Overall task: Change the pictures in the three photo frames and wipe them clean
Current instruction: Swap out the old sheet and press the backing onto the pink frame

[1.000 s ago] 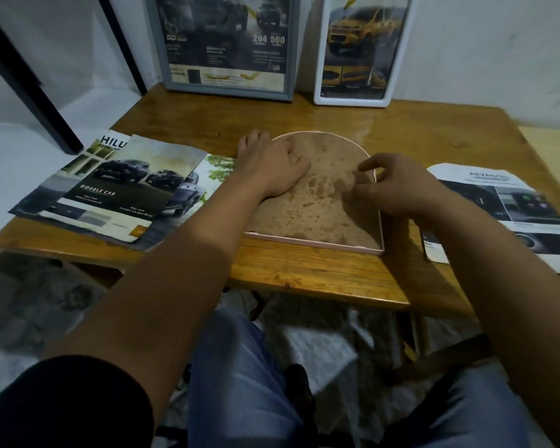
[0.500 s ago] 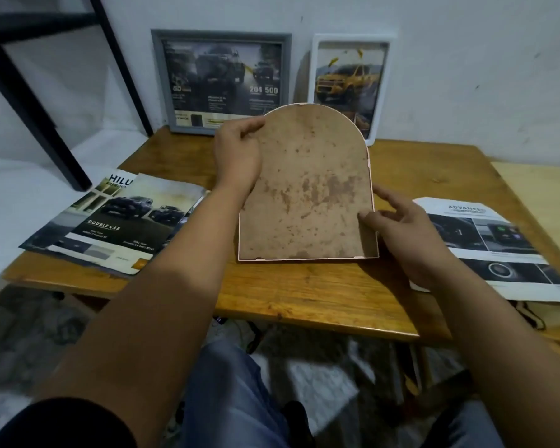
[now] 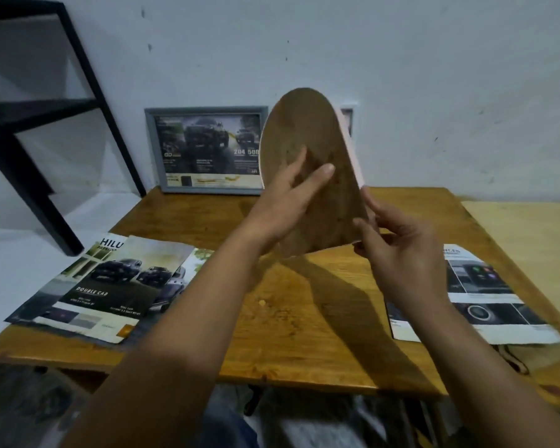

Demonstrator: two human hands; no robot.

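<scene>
An arch-topped photo frame (image 3: 304, 130) with a pink rim is held upright above the wooden table (image 3: 304, 318), its stained brown back facing me and turned edge-on to the right. My left hand (image 3: 288, 198) holds its left side, thumb and a finger lying on the back board. My right hand (image 3: 398, 240) grips the lower right corner. A grey frame (image 3: 204, 150) with a truck picture leans on the wall behind. A white frame (image 3: 348, 119) is almost wholly hidden behind the arch frame.
Car brochures (image 3: 110, 286) lie spread on the table's left part. Another printed sheet (image 3: 485, 295) lies on the right, near the edge. A black metal stand (image 3: 46, 124) rises at the left. A lighter wooden surface (image 3: 524, 237) adjoins on the right.
The arch frame went from lying face down on the table to being lifted and stood up in both hands, then twisted so its edge points right. The view tilted upward.
</scene>
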